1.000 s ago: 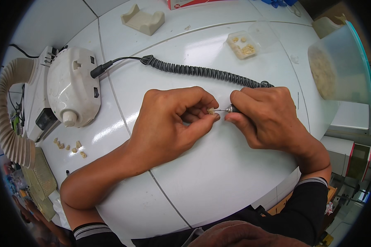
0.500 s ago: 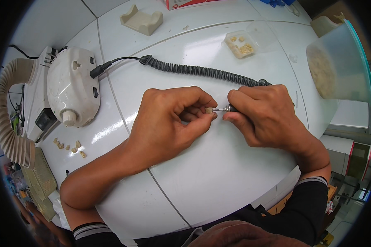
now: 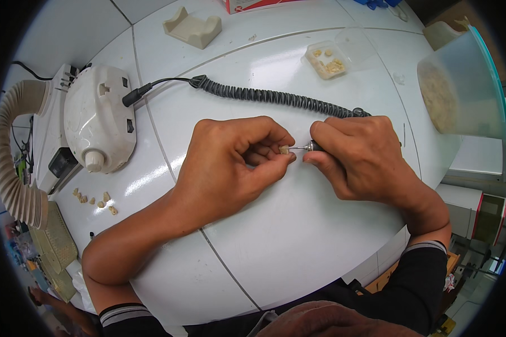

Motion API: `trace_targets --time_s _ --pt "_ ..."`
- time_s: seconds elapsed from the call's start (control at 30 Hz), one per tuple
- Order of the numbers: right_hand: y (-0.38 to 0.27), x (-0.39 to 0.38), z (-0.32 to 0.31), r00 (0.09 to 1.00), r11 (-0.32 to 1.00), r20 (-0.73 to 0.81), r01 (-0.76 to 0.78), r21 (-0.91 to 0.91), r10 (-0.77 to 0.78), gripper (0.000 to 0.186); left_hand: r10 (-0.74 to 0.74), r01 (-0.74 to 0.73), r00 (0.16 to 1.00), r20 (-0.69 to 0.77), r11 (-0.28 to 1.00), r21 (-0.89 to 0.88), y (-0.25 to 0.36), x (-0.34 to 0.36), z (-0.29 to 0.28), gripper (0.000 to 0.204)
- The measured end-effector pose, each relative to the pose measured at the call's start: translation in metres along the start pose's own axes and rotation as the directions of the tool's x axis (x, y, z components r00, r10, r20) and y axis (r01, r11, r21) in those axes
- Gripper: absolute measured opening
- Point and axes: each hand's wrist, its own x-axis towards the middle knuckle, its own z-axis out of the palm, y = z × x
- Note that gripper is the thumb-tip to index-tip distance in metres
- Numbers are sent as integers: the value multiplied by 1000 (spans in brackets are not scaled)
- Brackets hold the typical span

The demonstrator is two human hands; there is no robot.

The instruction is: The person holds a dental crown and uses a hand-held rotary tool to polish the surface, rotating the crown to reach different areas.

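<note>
Between the thumb and fingers of my left hand (image 3: 233, 163) is a small cream-coloured tooth-like piece (image 3: 285, 150). My right hand (image 3: 360, 157) is wrapped round a rotary handpiece (image 3: 316, 146), most of its body hidden by the fingers. The handpiece's thin metal bit points left, and its tip meets the piece or lies right against it. Behind my hands a black coiled cord (image 3: 281, 96) runs from a white control unit (image 3: 100, 118) with a round knob toward my right hand.
Several cream pieces (image 3: 100, 204) lie beyond my left forearm. A small clear box (image 3: 324, 60) holds more. At the far right stands a translucent tub (image 3: 461, 84) with a teal rim; a beige stand (image 3: 193, 28) is at the back. A ribbed hose (image 3: 17, 157) curves at the left.
My hands and the handpiece have stayed almost in place, with only a slight shift of the piece. At the lower left, another person's arm has moved.
</note>
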Motion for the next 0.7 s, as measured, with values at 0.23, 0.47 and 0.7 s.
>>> trace_targets --time_s 0.23,0.47,0.7 --pt "0 0 -1 1000 1000 -5 -1 2 1 34 -21 21 1000 8 1000 -15 -1 0 0 14" --pt "2 0 -1 999 999 1 35 16 -35 34 -19 19 1000 -1 1000 -21 -1 0 1 13" --pt "5 -1 1 999 1000 -42 -2 11 2 36 34 -36 998 -54 998 -42 -6 -1 4 16"
